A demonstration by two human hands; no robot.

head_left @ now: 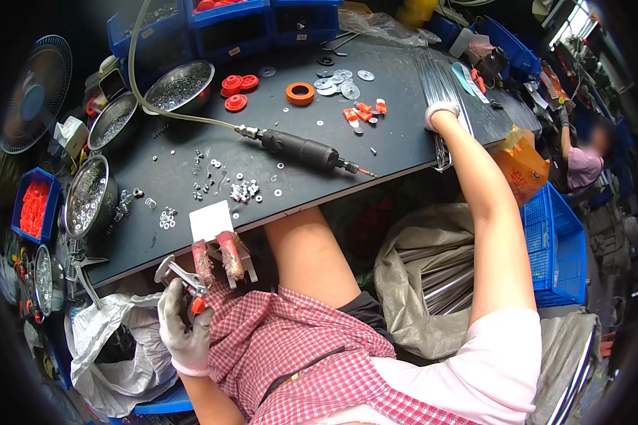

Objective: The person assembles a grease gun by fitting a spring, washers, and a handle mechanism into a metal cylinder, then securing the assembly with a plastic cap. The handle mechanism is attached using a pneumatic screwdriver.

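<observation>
My left hand (184, 331), in a pale glove, is raised near the table's front edge. Its fingers close round a silver metal fitting (184, 275) with a flat round end and an orange-red piece (198, 304) at its lower end. My right arm stretches far across to the right side of the table. There the white glove of my right hand (441, 112) is at a bundle of thin metal rods (432, 74); its fingers cannot be made out. A black air screwdriver (301, 147) with a hose lies mid-table.
Red round parts (235, 103), an orange ring (300, 93), clear discs (347, 88) and loose nuts (244, 190) lie on the table (383, 64). Metal bowls (91, 195) of small hardware stand left. A sack of metal tubes (425, 269) and blue crate (556, 248) sit right below.
</observation>
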